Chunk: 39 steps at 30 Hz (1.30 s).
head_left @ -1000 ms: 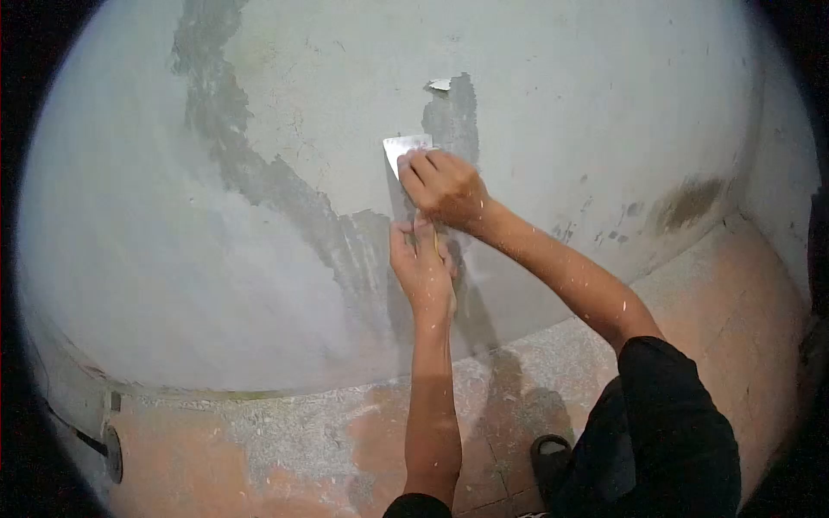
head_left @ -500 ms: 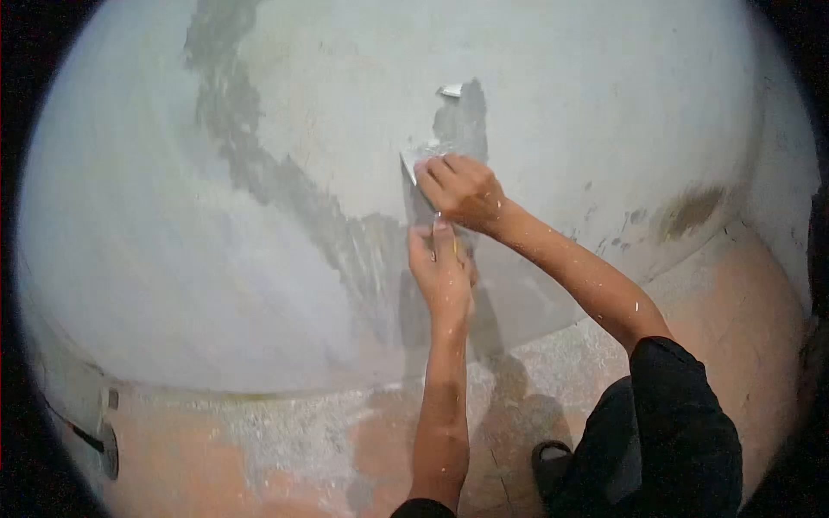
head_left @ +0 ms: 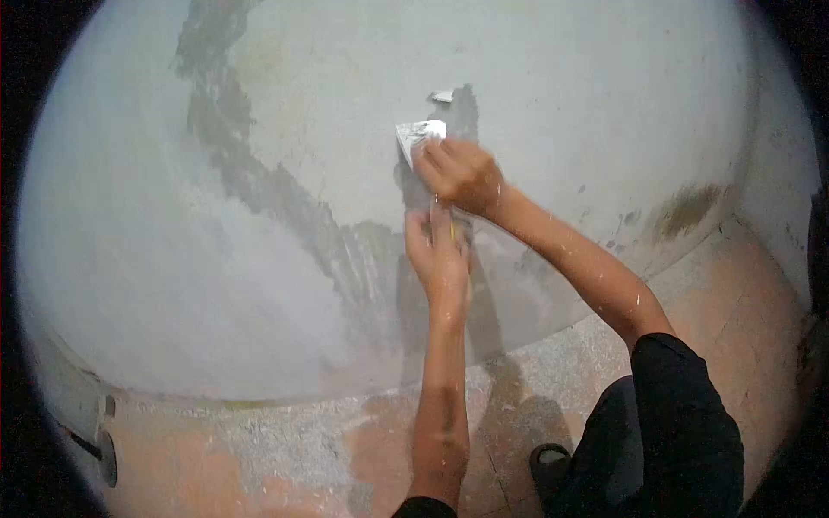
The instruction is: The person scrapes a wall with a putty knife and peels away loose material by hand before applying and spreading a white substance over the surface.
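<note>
My right hand [head_left: 464,177] is closed on a putty knife, its pale metal blade [head_left: 420,130] lying against the wall [head_left: 553,104]. White material shows on the blade. Just below, my left hand [head_left: 440,250] is closed, thumb and fingers pointing up toward the right hand. A narrow yellow bit shows at its fingers; what it holds is mostly hidden and blurred. Damp-looking grey patches [head_left: 289,194] mark the wall around the hands. Above the blade, a small white flake or raised piece [head_left: 443,96] stands out beside a grey patch.
A brown stain [head_left: 691,210] marks the lower right of the wall. Below runs a floor [head_left: 294,453] spattered with white. My sandalled foot [head_left: 550,462] is at lower right, and a round dark-stemmed object [head_left: 106,457] stands at lower left.
The putty knife and my right hand have moved slightly up the wall, and more of the blade faces me. My left hand has shifted up a little with them.
</note>
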### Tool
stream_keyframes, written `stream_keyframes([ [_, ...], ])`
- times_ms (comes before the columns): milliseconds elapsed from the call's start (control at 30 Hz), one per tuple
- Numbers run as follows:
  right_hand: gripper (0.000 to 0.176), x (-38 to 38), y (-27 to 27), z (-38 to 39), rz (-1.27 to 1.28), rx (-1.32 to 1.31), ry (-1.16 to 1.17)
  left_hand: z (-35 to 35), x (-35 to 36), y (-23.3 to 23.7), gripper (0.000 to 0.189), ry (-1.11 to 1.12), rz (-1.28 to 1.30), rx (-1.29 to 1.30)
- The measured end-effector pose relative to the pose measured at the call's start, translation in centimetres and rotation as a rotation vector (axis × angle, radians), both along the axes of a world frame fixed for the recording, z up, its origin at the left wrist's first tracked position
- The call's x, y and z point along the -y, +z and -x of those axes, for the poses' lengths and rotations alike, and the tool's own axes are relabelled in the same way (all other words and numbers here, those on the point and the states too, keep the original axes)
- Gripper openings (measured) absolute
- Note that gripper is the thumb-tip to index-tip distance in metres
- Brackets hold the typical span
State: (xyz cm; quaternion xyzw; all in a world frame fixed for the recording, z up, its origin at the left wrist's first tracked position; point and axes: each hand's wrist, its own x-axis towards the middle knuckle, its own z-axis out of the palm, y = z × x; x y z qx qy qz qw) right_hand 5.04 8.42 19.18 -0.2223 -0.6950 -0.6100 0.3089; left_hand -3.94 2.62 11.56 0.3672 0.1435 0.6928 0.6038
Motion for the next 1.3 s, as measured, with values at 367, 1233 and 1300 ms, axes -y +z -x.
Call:
stream_keyframes([
  [367, 0.018, -0.6, 0.1, -0.3, 0.000, -0.052, 0.042, -0.7, 0.2, 0.8, 0.028, -0.012, -0.032, 0.024],
  [1233, 0.015, -1.6, 1.1, -2.1, 0.040, 0.090, 0.058, -2.7, -1.0, 0.6, 0.026, 0.006, -0.100, 0.140],
  [1300, 0.017, -2.2, 0.5, -2.0, 0.034, 0.154, 0.009, -2.3, -1.1, -0.6, 0.027, 0.079, 0.049, 0.014],
])
